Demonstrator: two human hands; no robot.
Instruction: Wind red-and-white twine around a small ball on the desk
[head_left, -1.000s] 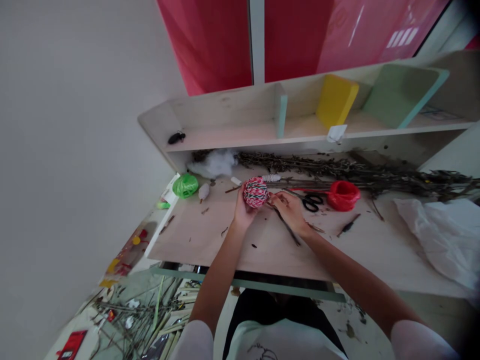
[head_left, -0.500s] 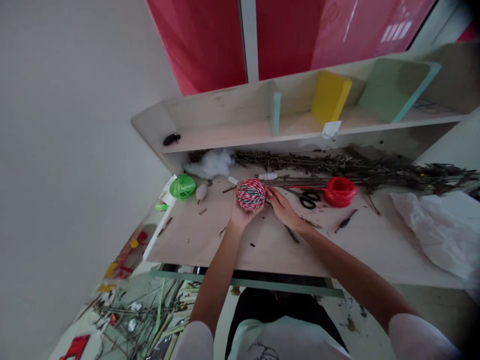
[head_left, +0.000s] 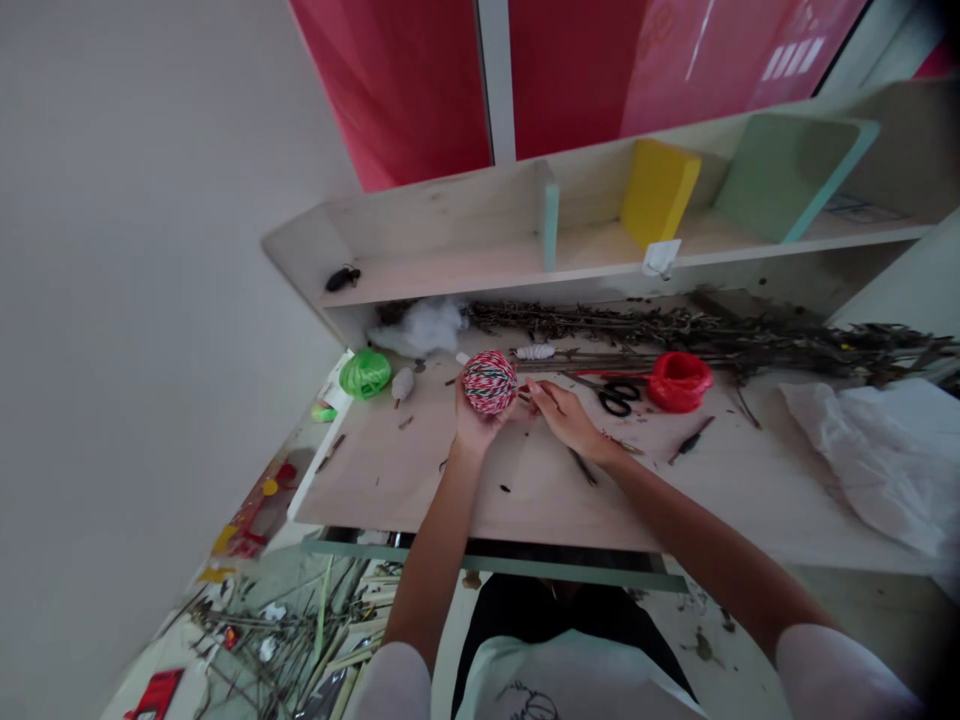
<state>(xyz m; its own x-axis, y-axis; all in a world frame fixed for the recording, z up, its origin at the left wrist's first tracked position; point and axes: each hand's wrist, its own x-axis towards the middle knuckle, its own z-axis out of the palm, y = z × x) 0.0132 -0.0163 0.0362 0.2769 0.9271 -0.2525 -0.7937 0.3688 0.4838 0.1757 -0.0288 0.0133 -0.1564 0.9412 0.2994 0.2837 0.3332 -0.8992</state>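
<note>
Left hand [head_left: 474, 425] cups twine ball [head_left: 489, 383] inside board edge [head_left: 525, 541].

Left hand [head_left: 474, 425] fingers hidden behind twine ball [head_left: 489, 383].

Pale wooden desk [head_left: 390, 470] holds scissors [head_left: 616, 398], red twine [head_left: 679, 382], dry twigs [head_left: 600, 325]

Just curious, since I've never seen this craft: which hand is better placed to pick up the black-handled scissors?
Probably the right hand: it is the nearer one to the scissors, while the left hand is farther away and cupped under the striped twine ball, supporting it.
</note>
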